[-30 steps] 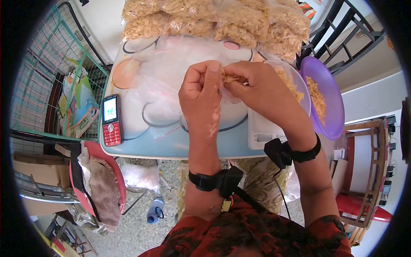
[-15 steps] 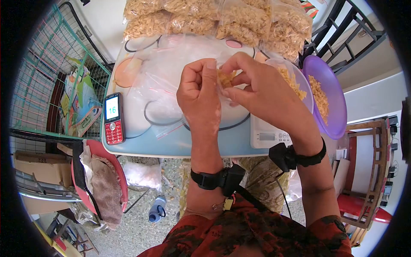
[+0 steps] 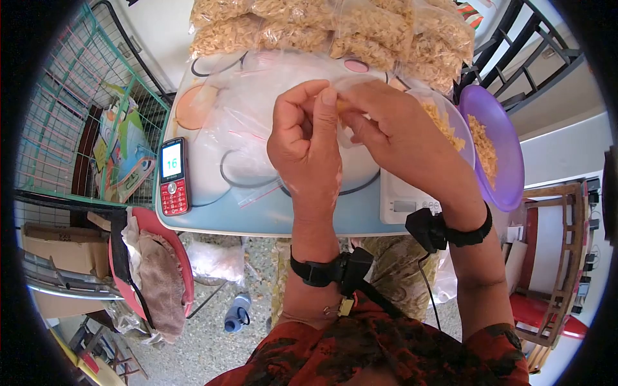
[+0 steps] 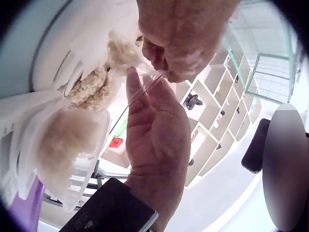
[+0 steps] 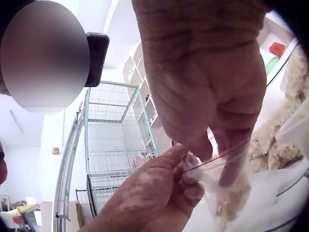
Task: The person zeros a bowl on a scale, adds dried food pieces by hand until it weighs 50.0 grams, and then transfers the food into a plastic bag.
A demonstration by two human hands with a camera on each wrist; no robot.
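My left hand is held above the table, pinching the edge of a clear zip bag with a red line along its mouth. Pale yellow flakes lie inside this bag, seen low in the right wrist view. From the right, my right hand meets the bag's mouth. One straight finger of it reaches past the red line and shows through the film. In the left wrist view the right hand has its fingertips at the red-lined edge. In the head view the hands hide most of the bag.
Empty zip bags lie left of the hands. Full flake bags are stacked behind. To the right, a tub of flakes stands on a white scale, beside a purple basin. A red phone lies at the left edge.
The right hand's fingers opened around yellow flakes at the bag's mouth, then came back in close to the left hand. The left hand kept its hold on the bag.
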